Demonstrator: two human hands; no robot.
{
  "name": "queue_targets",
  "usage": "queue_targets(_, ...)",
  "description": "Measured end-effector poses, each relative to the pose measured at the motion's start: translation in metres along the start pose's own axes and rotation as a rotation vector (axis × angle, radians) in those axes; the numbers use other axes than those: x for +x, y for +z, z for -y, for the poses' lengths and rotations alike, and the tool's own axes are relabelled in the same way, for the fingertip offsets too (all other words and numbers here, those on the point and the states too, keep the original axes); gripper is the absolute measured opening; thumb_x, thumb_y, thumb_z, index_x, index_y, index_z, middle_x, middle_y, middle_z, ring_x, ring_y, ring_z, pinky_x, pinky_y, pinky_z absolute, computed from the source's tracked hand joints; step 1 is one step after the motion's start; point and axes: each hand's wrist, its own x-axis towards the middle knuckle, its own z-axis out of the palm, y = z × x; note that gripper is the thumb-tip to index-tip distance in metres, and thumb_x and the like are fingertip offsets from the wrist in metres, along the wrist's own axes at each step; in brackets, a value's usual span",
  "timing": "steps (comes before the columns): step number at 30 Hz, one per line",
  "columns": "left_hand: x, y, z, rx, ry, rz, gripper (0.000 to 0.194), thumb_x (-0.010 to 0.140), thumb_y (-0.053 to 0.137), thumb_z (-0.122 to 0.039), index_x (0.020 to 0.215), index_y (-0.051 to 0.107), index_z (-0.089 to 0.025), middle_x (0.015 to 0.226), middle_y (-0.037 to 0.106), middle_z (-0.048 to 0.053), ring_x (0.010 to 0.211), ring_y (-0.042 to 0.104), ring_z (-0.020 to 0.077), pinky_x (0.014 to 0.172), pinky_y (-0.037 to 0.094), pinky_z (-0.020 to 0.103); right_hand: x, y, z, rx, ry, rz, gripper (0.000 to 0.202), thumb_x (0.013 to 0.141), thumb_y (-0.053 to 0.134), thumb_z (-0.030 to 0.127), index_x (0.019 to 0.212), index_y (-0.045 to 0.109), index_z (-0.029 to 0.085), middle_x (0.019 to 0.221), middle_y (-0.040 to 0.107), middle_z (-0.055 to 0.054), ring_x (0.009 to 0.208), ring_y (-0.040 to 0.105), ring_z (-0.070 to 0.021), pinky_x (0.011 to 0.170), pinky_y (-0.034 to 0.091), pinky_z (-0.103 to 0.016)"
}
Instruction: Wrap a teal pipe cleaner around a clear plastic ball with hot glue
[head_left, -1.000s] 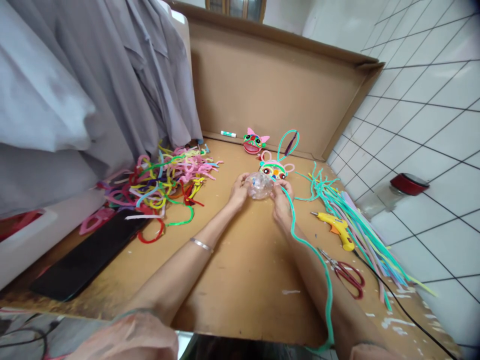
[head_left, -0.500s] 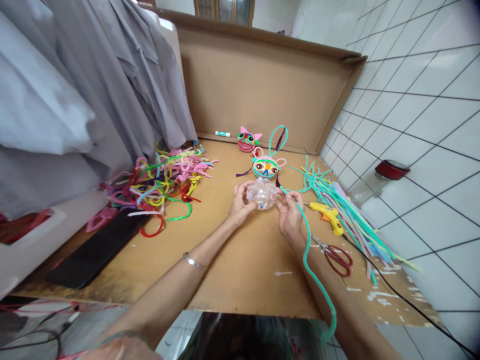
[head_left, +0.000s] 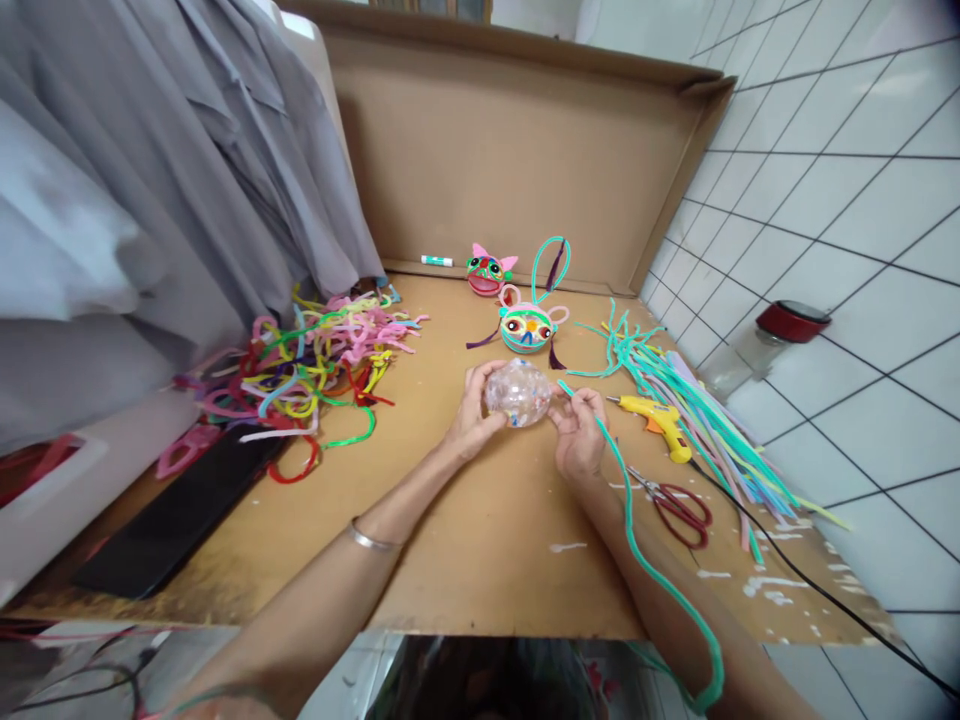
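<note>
A clear round ball (head_left: 519, 393) with small coloured marks is gripped by my left hand (head_left: 474, 412), its fingers curved round the left side. Just right of the ball, my right hand (head_left: 581, 430) pinches a long turquoise pipe cleaner (head_left: 628, 500) near its tip; the rest hangs over my right forearm and past the table edge. Behind the ball sits a decorated ball face (head_left: 527, 328) with pink loop ears, dark tassels and a turquoise loop. Farther back stands a red and green face (head_left: 487, 272) with pink pointed ears.
Tangled coloured pipe cleaners (head_left: 330, 350) and a black flat object (head_left: 180, 510) lie left. Right are a yellow glue gun (head_left: 656, 422) with its cord, red-handled scissors (head_left: 679, 508), straight pipe cleaners (head_left: 712, 430) and a red-lidded jar (head_left: 793, 320). Cardboard (head_left: 495, 150) stands behind.
The ball has turned slightly in my left hand and now sits a little farther from the decorated face. The pipe cleaner's hanging length has swung right. The view has shifted slightly.
</note>
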Motion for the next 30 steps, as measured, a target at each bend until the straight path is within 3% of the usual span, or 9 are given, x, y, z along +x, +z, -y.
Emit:
queue_targets(6, -0.001, -0.004, -0.003, 0.238, 0.114, 0.149, 0.066, 0.068, 0.065, -0.03, 0.132, 0.05, -0.024, 0.132, 0.044, 0.01, 0.137, 0.037, 0.0343, 0.121, 0.028, 0.056, -0.005, 0.006, 0.005, 0.074, 0.044, -0.027, 0.028, 0.068, 0.071, 0.035, 0.076, 0.046, 0.025, 0.078, 0.066, 0.003, 0.084, 0.067, -0.0168, 0.072, 0.057, -0.031)
queue_targets(12, -0.005, 0.002, -0.006, 0.292, 0.143, 0.156, 0.077, 0.075, 0.074, -0.052, 0.139, 0.043, -0.023, 0.151, 0.031, 0.017, 0.151, 0.024, 0.0385, 0.123, 0.025, 0.059, -0.004, 0.003, 0.001, 0.083, 0.043, 0.005, 0.026, 0.073, 0.07, 0.033, 0.078, 0.045, 0.026, 0.078, 0.065, 0.004, 0.084, 0.067, -0.0156, 0.074, 0.057, -0.031)
queue_targets(17, -0.006, 0.01, -0.001, 0.32, 0.17, 0.051, 0.099, 0.06, 0.087, -0.06, 0.138, 0.039, -0.023, 0.151, 0.034, 0.019, 0.147, 0.033, 0.0396, 0.121, 0.03, 0.059, -0.01, 0.006, 0.0, 0.08, 0.062, 0.001, 0.025, 0.072, 0.071, 0.033, 0.078, 0.047, 0.025, 0.08, 0.064, 0.004, 0.087, 0.068, -0.0163, 0.075, 0.056, -0.031)
queue_targets(22, -0.006, 0.01, 0.003, 0.351, 0.218, -0.023, 0.088, 0.064, 0.088, -0.05, 0.135, 0.042, -0.028, 0.143, 0.044, 0.015, 0.141, 0.043, 0.0352, 0.118, 0.035, 0.058, -0.017, 0.012, 0.002, 0.044, 0.056, -0.001, 0.023, 0.074, 0.07, 0.033, 0.079, 0.05, 0.024, 0.082, 0.065, 0.003, 0.081, 0.067, -0.0151, 0.073, 0.056, -0.03)
queue_targets(30, -0.005, 0.011, -0.005, 0.472, 0.274, -0.084, 0.076, 0.064, 0.085, -0.036, 0.129, 0.048, -0.022, 0.133, 0.055, 0.014, 0.128, 0.055, 0.0316, 0.11, 0.045, 0.053, -0.018, 0.012, 0.001, 0.014, 0.069, -0.017, 0.023, 0.073, 0.073, 0.034, 0.079, 0.054, 0.023, 0.082, 0.068, 0.0, 0.084, 0.067, -0.0165, 0.075, 0.056, -0.031)
